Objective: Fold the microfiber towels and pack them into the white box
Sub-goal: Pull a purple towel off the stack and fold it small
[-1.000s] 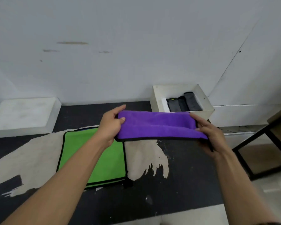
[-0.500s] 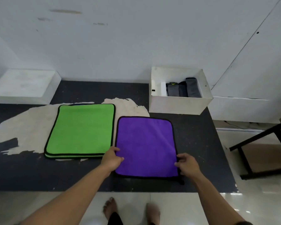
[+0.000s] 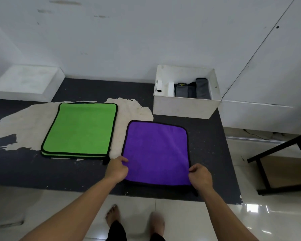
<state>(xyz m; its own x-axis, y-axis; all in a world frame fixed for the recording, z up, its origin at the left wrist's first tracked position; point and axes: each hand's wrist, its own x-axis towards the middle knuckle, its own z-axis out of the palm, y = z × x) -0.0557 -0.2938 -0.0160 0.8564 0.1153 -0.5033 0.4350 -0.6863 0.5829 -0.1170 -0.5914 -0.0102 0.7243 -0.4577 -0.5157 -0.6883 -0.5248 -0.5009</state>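
Observation:
A purple microfiber towel (image 3: pixel 156 152) with black trim lies flat on the dark surface (image 3: pixel 76 174). My left hand (image 3: pixel 116 169) pinches its near left corner and my right hand (image 3: pixel 201 176) pinches its near right corner. To the left lies a stack of green towels (image 3: pixel 80 129), also flat. The white box (image 3: pixel 184 106) stands behind the purple towel, holding several folded grey towels (image 3: pixel 191 88) upright at its right side.
A low white slab (image 3: pixel 24 82) sits at the back left against the wall. A black metal frame (image 3: pixel 281 160) stands on the tiled floor at the right. My bare feet (image 3: pixel 135 218) show on the tiles below the dark surface's near edge.
The purple towel was held up folded between both hands a second ago; now it lies spread flat, with both hands still pinching its near corners.

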